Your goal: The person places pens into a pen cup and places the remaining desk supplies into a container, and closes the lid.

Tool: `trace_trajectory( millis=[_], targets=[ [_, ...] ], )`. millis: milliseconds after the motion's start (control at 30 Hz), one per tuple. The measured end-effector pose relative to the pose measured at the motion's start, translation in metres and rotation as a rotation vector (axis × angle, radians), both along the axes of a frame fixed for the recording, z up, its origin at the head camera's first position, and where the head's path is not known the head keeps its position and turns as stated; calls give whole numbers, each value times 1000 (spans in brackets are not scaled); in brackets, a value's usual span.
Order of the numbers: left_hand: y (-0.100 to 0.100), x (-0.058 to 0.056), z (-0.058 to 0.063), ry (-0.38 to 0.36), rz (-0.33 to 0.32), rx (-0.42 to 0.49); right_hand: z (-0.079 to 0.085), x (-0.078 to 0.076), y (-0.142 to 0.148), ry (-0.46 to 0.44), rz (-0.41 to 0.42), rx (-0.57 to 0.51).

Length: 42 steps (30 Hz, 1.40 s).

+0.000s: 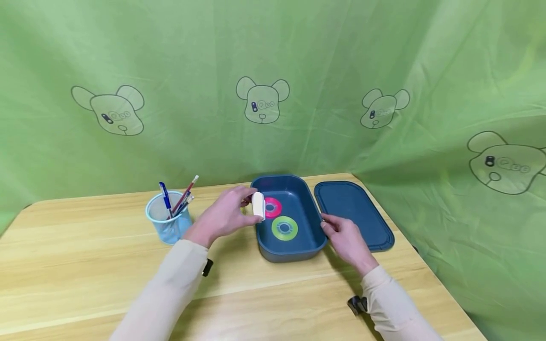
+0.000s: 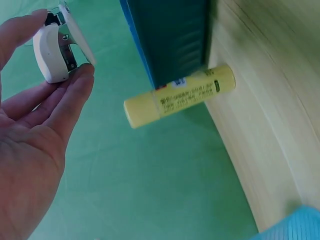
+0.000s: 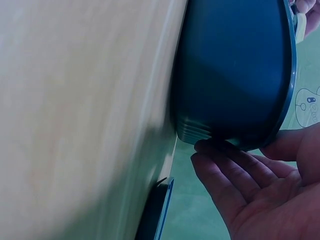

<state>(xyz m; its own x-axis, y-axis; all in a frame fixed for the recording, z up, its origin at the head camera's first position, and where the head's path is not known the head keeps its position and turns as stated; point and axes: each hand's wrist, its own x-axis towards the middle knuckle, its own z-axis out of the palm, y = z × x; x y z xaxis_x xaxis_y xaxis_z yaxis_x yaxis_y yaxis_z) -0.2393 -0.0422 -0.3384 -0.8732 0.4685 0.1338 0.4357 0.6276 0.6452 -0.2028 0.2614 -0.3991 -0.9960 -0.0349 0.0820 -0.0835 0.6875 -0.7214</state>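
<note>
My left hand (image 1: 228, 213) pinches a small white stapler (image 2: 52, 52) between thumb and fingers, over the left rim of a dark blue box (image 1: 298, 253). Metal and dark parts show between its two white halves. Inside the box lie a pink tape roll (image 1: 273, 207) and a green tape roll (image 1: 284, 228), both flat on the bottom. My right hand (image 3: 265, 185) grips the box's right side, thumb at the rim and fingers against the outer wall. A yellow glue stick (image 2: 180, 97) stands upright on the table left of the box, mostly hidden behind my left hand in the head view.
Right of the box lies its dark blue lid (image 1: 354, 213), flat on the wooden table (image 1: 106, 265). A light blue mesh cup (image 1: 170, 227) with pens and pencils stands to the left. Green cloth (image 1: 192, 71) hangs behind and along the right side.
</note>
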Motion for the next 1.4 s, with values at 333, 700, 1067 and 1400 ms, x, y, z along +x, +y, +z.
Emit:
trace_trajectory(
  millis=[333, 700, 1067, 1400],
  targets=[
    [20, -14, -14, 14, -50, -26, 5, 3, -2, -2, -3, -1],
    [30, -18, -26, 13, -28, -83, 3, 3, -1, -2, 7, 1],
    [40, -18, -26, 42, -31, -162, 2, 2, 0, 1, 6, -2],
    [44, -15, -27, 109, -7, -258, 2, 2, 0, -6, 2, -4]
  ],
)
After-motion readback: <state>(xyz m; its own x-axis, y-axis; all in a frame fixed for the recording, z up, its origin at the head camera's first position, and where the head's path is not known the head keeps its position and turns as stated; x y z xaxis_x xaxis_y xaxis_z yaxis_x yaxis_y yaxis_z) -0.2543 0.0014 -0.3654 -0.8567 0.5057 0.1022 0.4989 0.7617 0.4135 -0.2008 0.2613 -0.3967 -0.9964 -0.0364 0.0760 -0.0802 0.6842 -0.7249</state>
